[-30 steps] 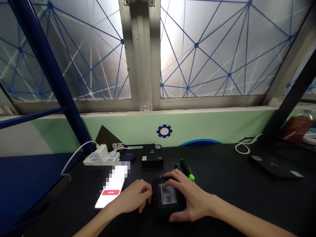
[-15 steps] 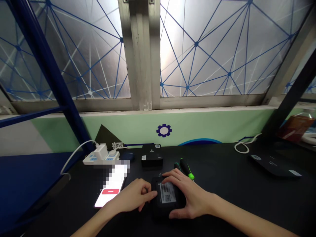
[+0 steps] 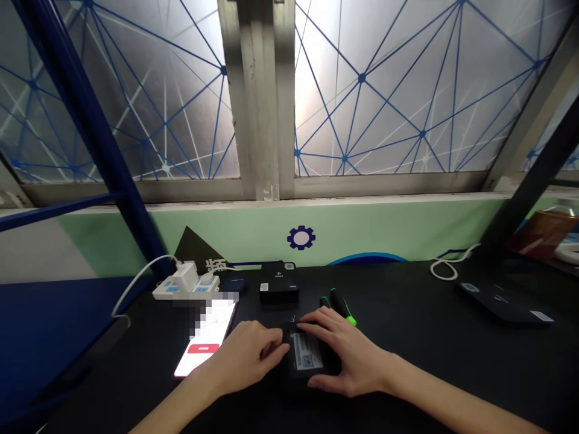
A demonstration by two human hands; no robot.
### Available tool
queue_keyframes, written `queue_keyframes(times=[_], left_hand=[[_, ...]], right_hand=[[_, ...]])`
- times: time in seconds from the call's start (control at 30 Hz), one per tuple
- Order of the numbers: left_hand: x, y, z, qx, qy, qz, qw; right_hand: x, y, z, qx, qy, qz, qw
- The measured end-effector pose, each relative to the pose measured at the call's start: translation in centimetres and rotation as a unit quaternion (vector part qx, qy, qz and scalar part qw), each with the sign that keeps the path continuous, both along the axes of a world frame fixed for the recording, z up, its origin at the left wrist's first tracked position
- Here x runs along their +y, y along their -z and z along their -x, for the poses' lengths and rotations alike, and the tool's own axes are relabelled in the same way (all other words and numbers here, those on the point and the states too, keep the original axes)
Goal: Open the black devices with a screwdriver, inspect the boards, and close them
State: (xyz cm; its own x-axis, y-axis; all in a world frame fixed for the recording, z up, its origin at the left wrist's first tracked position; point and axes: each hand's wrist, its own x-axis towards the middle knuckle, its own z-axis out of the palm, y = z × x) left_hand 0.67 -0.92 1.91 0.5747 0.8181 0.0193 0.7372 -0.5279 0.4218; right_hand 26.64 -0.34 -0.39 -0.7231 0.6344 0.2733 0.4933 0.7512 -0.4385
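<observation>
Left fingers (image 3: 273,336) curl inward; right fingers (image 3: 322,331) arch leftward, thumb (image 3: 329,383) apart.

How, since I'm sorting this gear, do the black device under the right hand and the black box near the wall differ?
The black device has the right hand on it; the black box sits untouched. The black device shows one large pale label; the black box has smaller pale stickers. Both are dark.

Matt black, plastic-looking case on device (image 3: 302,375); smooth, paper-like label (image 3: 308,351). Dull, smooth tabletop (image 3: 407,313). Plastic-looking tool handle (image 3: 341,304). Smooth white plastic on power strip (image 3: 164,290). Glass-like phone screen (image 3: 210,331). Scuffed, dull metal window frame (image 3: 260,120). Glossy blue post (image 3: 85,123).
</observation>
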Motion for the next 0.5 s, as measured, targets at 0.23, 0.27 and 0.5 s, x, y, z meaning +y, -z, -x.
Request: queue_keyframes(times=[0.23, 0.27, 0.5], left_hand=[[0.0, 1.1, 0.1, 0.053, 0.069, -0.056, 0.995], [0.0, 1.2, 0.2, 0.052, 0.068, -0.054, 0.995], [0.1, 1.0, 0.4, 0.043, 0.045, -0.003, 0.998]], right_hand=[[0.2, 0.1, 0.0, 0.003, -0.002, -0.002, 1.000], [0.3, 0.1, 0.0, 0.005, -0.002, 0.000, 1.000], [0.1, 0.2, 0.2, 0.011, 0.000, 0.011, 1.000]])
